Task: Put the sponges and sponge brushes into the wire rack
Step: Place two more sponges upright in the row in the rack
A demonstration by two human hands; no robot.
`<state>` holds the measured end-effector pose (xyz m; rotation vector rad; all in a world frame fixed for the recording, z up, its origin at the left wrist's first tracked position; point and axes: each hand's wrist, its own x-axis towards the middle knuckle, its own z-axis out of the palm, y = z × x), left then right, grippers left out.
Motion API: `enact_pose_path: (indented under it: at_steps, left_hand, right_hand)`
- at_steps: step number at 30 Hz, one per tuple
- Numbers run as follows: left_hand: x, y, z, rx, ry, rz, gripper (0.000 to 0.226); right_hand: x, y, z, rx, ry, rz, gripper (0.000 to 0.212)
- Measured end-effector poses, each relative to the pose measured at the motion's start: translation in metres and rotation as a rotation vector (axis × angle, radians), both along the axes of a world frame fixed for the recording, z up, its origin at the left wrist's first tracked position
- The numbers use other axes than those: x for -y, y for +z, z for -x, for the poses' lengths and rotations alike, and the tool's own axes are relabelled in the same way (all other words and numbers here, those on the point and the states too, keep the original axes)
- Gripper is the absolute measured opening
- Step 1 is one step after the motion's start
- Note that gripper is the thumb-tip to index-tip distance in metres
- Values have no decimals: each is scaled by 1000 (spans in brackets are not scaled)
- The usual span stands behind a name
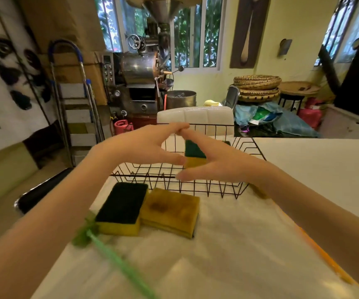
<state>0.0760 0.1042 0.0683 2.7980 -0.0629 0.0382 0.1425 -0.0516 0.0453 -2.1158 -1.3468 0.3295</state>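
Above the wire rack (180,180) at frame centre, your left hand (144,145) and right hand (219,162) spread open, fingertips touching, holding nothing. One sponge (194,155) stands inside the rack; two sponges (120,209) lie on the table (303,165) below.

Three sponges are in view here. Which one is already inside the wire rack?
The sponge standing between the hands, green layer above yellow, is inside the wire rack. The green-topped sponge and the stained yellow-up sponge lie on the table in front of it.

White counter (316,169) in foreground; behind it, a coffee roaster (144,67), stepladder (75,98), stacked woven trays (257,87), white chair back (195,117).
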Motion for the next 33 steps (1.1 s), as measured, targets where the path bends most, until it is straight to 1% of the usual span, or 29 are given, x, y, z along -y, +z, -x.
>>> enact_pose_path:
  at_steps: [2, 4, 6, 10, 12, 14, 16, 18, 22, 25, 29, 30, 31, 33]
  left_hand:
    - [2, -14, 26, 224, 35, 15, 73]
    - [6, -30, 49, 422, 105, 10, 71]
    - [10, -45, 67, 477, 142, 19, 68]
    - [11, -65, 90, 455, 174, 66, 54]
    - [9, -75, 95, 388, 245, 24, 50]
    - [7, -85, 95, 281, 330, -90, 55]
    - [5, -96, 93, 178, 364, -171, 65]
    - [3, -103, 90, 104, 367, -199, 72]
    - [-3, -110, 88, -16, 350, -210, 81]
    - [-7, -110, 92, -46, 331, -176, 80]
    - [-7, -109, 95, 23, 325, -168, 73]
    - [-7, -108, 96, 41, 328, -162, 72]
    - [-7, -108, 96, 54, 331, -155, 72]
    - [-7, -108, 96, 76, 338, -144, 71]
  right_hand:
    - [2, -15, 25, -24, 27, -43, 95]
    - [3, -33, 46, -39, 47, -83, 95]
    - [4, -51, 60, 22, 58, -131, 91]
    - [6, -76, 72, 192, 40, -140, 80]
    - [6, -86, 75, 254, 5, -105, 77]
    - [8, -94, 74, 292, -49, -57, 76]
    - [10, -100, 72, 360, -93, 18, 74]
    - [12, -103, 70, 408, -119, 59, 67]
    - [14, -105, 69, 442, -177, 21, 54]
    - [15, -101, 61, 513, -189, 80, 56]
    - [20, -86, 52, 567, -156, 188, 61]
    - [21, -81, 53, 540, -157, 173, 59]
    - [23, -76, 54, 427, -175, 119, 56]
    - [25, -66, 55, 8, -236, -50, 47]
